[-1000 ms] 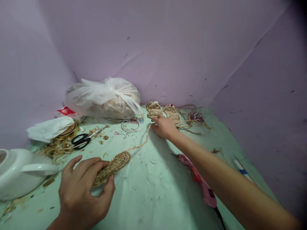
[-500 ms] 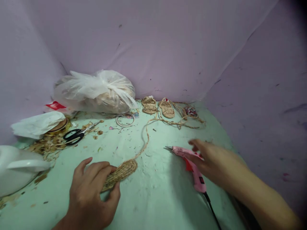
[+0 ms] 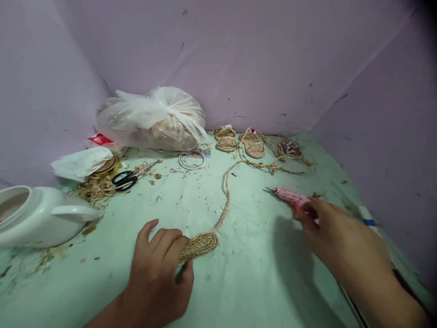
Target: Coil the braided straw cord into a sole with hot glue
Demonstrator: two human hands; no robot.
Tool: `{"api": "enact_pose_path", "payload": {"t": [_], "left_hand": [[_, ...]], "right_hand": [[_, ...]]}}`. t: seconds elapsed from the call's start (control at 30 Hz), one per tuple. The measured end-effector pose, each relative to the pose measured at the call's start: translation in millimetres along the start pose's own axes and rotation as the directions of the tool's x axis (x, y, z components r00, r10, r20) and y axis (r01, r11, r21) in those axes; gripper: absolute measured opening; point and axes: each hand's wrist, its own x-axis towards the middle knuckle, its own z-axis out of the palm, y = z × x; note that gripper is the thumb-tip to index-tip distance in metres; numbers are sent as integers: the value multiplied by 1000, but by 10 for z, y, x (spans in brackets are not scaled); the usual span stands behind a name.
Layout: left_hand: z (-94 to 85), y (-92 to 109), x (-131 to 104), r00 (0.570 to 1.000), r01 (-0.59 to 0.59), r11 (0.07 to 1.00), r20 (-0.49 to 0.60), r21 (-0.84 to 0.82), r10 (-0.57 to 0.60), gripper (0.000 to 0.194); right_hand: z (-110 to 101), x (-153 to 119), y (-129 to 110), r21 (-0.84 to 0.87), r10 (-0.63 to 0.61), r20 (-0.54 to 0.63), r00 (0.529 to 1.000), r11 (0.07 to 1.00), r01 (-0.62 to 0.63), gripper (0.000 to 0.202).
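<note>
My left hand (image 3: 162, 269) grips a small oval sole of coiled, braided straw (image 3: 201, 245) between thumb and fingers, low in the middle of the view. From the sole's far end a braided straw cord (image 3: 226, 196) runs up the table toward the back. On the right, my right hand (image 3: 336, 232) has its fingers wrapped round a pink glue gun (image 3: 290, 195). The gun's metal nozzle points left, and its orange-red trigger shows under my fingers. Most of its handle is hidden behind the hand.
Two small straw slippers (image 3: 252, 145) lie at the back, beside tangled cord. A tied plastic bag (image 3: 153, 120) stands against the wall. At left are black scissors (image 3: 125, 180), a white pitcher (image 3: 44, 216) on its side and straw scraps. A white ring (image 3: 191, 160) lies near the bag.
My right hand has closed round the glue gun, which lay beneath the loosely opened fingers before. The view has shifted, so everything sits differently in it. My left hand keeps its hold on the sole.
</note>
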Motion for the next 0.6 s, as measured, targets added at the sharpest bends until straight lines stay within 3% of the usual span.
{"api": "enact_pose_path", "payload": {"t": [0.03, 0.07, 0.1, 0.13, 0.17, 0.23, 0.33, 0.43, 0.53, 0.6], "left_hand": [[6, 7, -5, 1000, 12, 1000, 22, -10, -12, 14], [10, 10, -8, 999, 25, 1000, 44, -14, -25, 14], [13, 11, -8, 997, 37, 999, 70, -17, -36, 14], [14, 8, -6, 994, 46, 999, 100, -18, -44, 14], [15, 3, -3, 990, 53, 998, 130, -17, -51, 14], [14, -13, 7, 983, 53, 998, 179, -21, -48, 15], [18, -40, 21, 976, 37, 999, 217, -31, -29, 16], [25, -55, 22, 973, 33, 999, 228, -30, -26, 16], [25, -54, 18, 972, 32, 999, 234, -29, -25, 16], [20, -51, 17, 969, 39, 999, 245, -30, -31, 16]], "right_hand": [[-14, -28, -108, 140, -133, -63, 989, 980, 140, 17], [-13, -63, -230, 329, -344, -106, 933, 873, 359, 20], [1, -95, -357, 469, -533, -129, 836, 710, 525, 25], [26, -117, -478, 534, -652, -167, 739, 571, 624, 31], [56, -127, -584, 536, -716, -187, 672, 499, 681, 36], [119, -104, -733, 525, -791, -178, 585, 427, 737, 39], [178, -13, -797, 501, -840, -110, 532, 415, 759, 28], [192, 39, -771, 468, -857, -80, 509, 419, 778, 16], [211, -7, -754, 477, -857, -87, 508, 411, 777, 17], [231, -80, -755, 492, -840, -89, 535, 430, 757, 19]]}}
